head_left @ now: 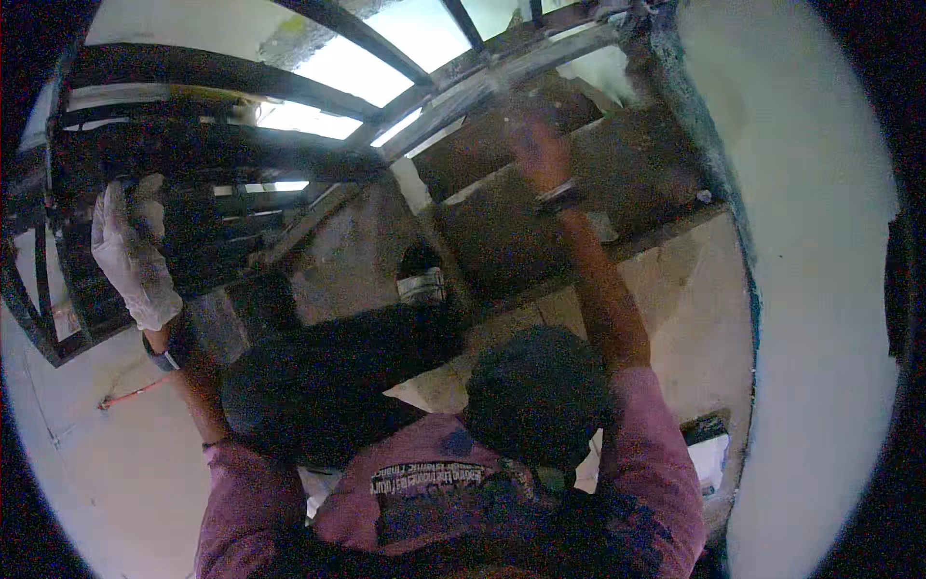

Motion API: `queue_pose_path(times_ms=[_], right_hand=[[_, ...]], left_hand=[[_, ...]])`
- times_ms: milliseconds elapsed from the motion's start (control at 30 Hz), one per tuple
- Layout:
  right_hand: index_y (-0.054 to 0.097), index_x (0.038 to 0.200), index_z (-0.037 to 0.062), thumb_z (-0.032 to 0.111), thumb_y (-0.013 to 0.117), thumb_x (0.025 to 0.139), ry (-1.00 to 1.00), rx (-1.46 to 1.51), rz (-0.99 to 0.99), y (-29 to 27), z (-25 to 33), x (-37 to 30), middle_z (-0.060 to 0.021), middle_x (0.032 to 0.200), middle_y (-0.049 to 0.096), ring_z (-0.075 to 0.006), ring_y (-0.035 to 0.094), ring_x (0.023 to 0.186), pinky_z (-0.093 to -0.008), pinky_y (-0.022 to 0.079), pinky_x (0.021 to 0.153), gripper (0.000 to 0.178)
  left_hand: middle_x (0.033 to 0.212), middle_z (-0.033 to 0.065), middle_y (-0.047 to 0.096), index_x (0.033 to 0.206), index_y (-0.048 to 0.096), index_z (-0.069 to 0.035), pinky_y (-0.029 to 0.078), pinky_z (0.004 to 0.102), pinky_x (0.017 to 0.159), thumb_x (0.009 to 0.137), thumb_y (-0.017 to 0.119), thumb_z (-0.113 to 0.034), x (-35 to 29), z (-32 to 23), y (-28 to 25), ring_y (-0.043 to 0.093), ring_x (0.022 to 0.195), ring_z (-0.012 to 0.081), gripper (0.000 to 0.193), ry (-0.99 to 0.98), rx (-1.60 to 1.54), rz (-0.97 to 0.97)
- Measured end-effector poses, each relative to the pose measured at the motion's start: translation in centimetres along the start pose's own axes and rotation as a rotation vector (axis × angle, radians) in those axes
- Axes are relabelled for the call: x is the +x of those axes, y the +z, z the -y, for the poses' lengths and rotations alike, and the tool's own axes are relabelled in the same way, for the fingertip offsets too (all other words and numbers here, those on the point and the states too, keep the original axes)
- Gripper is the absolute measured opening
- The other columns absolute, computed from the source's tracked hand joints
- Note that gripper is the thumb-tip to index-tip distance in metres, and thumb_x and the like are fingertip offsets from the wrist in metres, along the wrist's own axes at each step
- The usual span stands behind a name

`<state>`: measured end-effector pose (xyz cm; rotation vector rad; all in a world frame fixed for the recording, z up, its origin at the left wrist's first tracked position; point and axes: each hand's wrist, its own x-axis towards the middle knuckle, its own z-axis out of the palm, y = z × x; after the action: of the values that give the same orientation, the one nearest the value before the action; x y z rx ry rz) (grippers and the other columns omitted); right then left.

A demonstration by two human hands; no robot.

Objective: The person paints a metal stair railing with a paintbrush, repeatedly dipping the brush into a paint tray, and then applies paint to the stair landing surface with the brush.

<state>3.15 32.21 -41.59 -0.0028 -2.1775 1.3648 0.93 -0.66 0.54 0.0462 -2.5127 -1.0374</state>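
My left hand [132,246] wears a whitish glove. Its fingers are curled round a dark bar of the barred window or gate leaf [106,154] on the left. My right hand [538,150] is stretched far forward, in front of the dark lower panel [511,217] below the barred opening [376,72]. Motion smears its fingers, so whether they hold anything does not show. A dark band [558,196] circles the right wrist, and a watch [164,359] sits on the left one.
A pale wall [810,289] rises along the right side. Between my arms are my dark-clothed knees [338,367]. A small pale cylindrical container [422,287] stands by the panel's foot. A thin orange-red strip [140,391] lies on the light floor at left.
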Motion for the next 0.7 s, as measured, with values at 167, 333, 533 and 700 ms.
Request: queue_pose_path(times_ms=[167,333,533,700], right_hand=[[0.063,0.12,0.0129,0.021,0.065,0.089,-0.02,0.123,0.08,1.9,3.1,-1.0,-0.0163,0.093,0.068,-0.0316,0.067,0.086,-0.04,0.053,0.075,0.033],[0.06,0.124,0.0143,0.039,0.058,0.092,-0.025,-0.343,0.015,-8.2,-6.7,8.4,-0.0178,0.09,0.069,-0.0351,0.067,0.076,-0.0423,0.055,0.063,0.041],[0.058,0.125,0.0151,0.042,0.054,0.092,-0.23,-0.511,0.251,-9.5,-6.8,8.2,-0.0144,0.101,0.069,-0.0336,0.067,0.082,-0.0418,0.056,0.072,0.043],[0.057,0.127,0.0126,0.034,0.052,0.095,0.088,-0.041,0.298,-9.1,-5.4,9.6,-0.0149,0.115,0.064,-0.0265,0.063,0.102,-0.0391,0.052,0.085,0.039]], left_hand=[[0.084,0.0085,0.071,0.097,0.065,-0.005,0.034,0.0176,0.045,0.096,0.055,-0.024,0.3,0.7,0.1,0.049,0.053,0.0044,0.021,0.003,-0.044,-0.059],[0.085,0.0083,0.071,0.1,0.064,-0.005,0.033,0.0176,0.045,0.096,0.054,-0.024,0.0,0.6,0.1,0.048,0.053,0.0041,0.021,0.022,-0.021,-0.024],[0.087,0.0097,0.071,0.101,0.064,-0.006,0.03,0.0178,0.046,0.096,0.054,-0.024,-0.1,0.3,0.6,0.044,0.053,0.0032,0.02,-0.031,-0.118,-0.073],[0.079,0.0072,0.069,0.1,0.064,-0.004,0.026,0.0181,0.044,0.096,0.056,-0.025,0.2,0.7,0.4,0.039,0.05,0.0025,0.023,0.01,-0.12,-0.047]])
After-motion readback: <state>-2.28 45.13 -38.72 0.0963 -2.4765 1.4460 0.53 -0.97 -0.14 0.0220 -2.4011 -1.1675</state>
